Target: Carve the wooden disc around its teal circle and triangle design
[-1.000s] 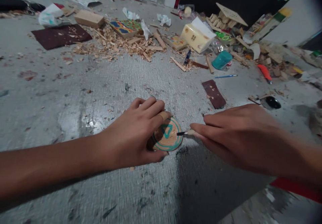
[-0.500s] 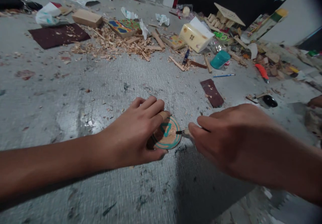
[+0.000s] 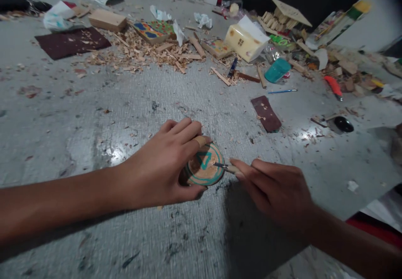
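A round wooden disc (image 3: 205,171) with a teal ring and a teal triangle painted on it lies on the grey floor mat (image 3: 125,116). My left hand (image 3: 163,166) is closed around the disc's left side, thumb below and fingers above, one finger wearing a bandage. My right hand (image 3: 273,189) pinches a thin carving tool (image 3: 226,168), whose dark metal tip rests on the disc's face near the triangle.
Wood shavings (image 3: 147,55), offcuts and a wooden block (image 3: 107,19) lie at the back. Sandpaper sheets (image 3: 73,41) (image 3: 266,112), a cream toy house (image 3: 246,40), a teal cup (image 3: 277,70), an orange-handled tool (image 3: 333,85) and a black lid (image 3: 343,124) are scattered around.
My right hand has drawn in closer and lower, and the tool tip has moved from the disc's right edge onto its face. The left hand keeps its hold.
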`<control>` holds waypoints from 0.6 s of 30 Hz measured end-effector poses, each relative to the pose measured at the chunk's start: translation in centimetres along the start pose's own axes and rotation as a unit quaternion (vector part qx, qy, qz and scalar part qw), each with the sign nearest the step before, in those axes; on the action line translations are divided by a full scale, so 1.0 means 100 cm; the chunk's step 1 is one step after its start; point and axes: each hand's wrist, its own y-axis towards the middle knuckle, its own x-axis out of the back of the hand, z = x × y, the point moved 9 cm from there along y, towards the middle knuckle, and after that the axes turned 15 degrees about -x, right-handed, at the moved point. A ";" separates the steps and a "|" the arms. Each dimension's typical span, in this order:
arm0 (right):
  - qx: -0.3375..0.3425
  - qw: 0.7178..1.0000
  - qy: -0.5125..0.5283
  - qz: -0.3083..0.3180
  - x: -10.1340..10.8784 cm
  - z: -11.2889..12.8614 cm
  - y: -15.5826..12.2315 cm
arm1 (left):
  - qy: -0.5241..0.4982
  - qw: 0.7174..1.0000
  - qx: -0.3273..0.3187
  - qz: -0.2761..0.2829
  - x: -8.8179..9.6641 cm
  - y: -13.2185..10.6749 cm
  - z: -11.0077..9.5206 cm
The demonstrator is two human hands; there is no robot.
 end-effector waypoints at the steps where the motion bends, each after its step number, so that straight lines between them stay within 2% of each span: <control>1: -0.010 1.000 0.012 0.009 -0.002 -0.002 0.000 | -0.003 1.000 0.005 0.001 0.000 0.000 0.001; 5: -0.029 0.998 0.029 0.049 0.001 -0.007 0.005 | -0.007 1.000 0.019 0.015 0.001 -0.001 0.002; 9: -0.012 0.995 -0.006 0.101 0.014 -0.006 0.021 | 0.000 1.000 0.015 0.022 0.001 0.000 0.000; 13: 0.042 0.992 -0.071 0.100 0.030 0.001 0.035 | -0.004 1.000 0.013 0.024 0.000 0.000 0.003; 18: 0.135 0.979 -0.116 0.098 0.035 0.010 0.044 | -0.062 0.996 -0.043 0.044 0.000 0.000 0.000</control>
